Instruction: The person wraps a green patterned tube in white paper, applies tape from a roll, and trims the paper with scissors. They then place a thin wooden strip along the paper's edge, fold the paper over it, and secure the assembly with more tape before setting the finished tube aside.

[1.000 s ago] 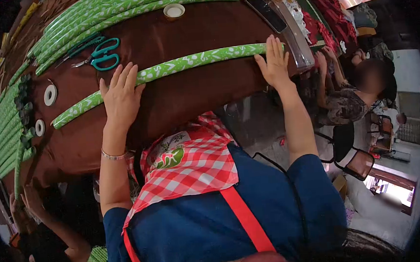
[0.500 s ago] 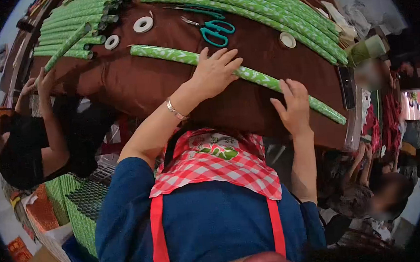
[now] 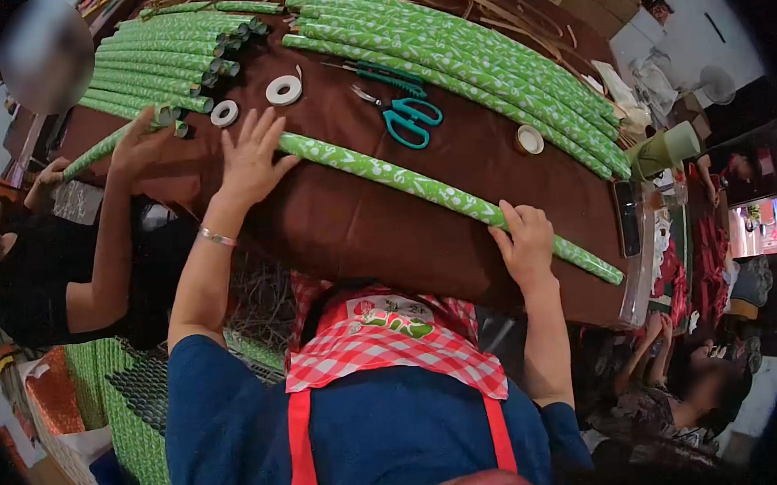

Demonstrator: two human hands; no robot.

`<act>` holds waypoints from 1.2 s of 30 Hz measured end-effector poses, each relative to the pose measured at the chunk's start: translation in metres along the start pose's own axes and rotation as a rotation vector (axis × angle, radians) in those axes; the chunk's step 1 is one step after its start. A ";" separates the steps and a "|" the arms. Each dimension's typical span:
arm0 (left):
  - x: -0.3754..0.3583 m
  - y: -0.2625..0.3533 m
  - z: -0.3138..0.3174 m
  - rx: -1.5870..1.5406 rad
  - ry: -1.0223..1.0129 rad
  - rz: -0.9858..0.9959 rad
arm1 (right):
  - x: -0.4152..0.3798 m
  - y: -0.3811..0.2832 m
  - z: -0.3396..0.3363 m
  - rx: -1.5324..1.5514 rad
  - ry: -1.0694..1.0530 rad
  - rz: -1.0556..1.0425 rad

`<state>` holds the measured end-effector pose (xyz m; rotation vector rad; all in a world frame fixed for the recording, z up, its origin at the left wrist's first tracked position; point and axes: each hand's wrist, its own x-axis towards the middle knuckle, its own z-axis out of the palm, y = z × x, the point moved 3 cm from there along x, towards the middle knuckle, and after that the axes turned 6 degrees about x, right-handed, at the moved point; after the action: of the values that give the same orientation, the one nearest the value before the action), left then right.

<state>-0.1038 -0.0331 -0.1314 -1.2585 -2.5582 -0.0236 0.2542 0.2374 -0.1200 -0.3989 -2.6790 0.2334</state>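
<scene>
A long green tube with a white pattern (image 3: 393, 177) lies slantwise across the brown tablecloth (image 3: 334, 233). At its left end rests my left hand (image 3: 253, 162), palm down, fingers spread. My right hand (image 3: 527, 240) lies over the tube nearer its right end, with its fingers stretched and thumb apart. Two white tape rolls, one (image 3: 283, 90) larger and one (image 3: 224, 113) smaller, are just above my left hand. Teal-handled scissors (image 3: 409, 122) lie beyond the tube, beside a second teal-handled tool (image 3: 386, 76).
Many green tubes are stacked at the back right (image 3: 457, 57) and back left (image 3: 159, 56). Another round roll (image 3: 529, 140) and a dark phone (image 3: 626, 219) lie to the right. At the left, a co-worker's hands (image 3: 137, 147) hold a green tube (image 3: 94, 155).
My left hand has slid left along the tube from its middle to its left end. My right hand stays near the right end. The co-worker's tube has been lowered.
</scene>
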 end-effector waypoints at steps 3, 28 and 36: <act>-0.018 -0.053 0.017 0.108 -0.001 -0.284 | 0.003 0.005 -0.003 -0.019 -0.071 0.004; -0.052 -0.046 0.011 -0.204 0.267 -0.524 | 0.195 0.078 0.024 -0.334 0.052 0.037; -0.053 -0.046 0.010 -0.169 0.239 -0.527 | 0.076 -0.100 0.061 0.243 -0.332 -0.505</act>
<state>-0.1117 -0.1009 -0.1497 -0.5517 -2.6310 -0.4767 0.1375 0.1599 -0.1240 0.4246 -2.9098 0.4966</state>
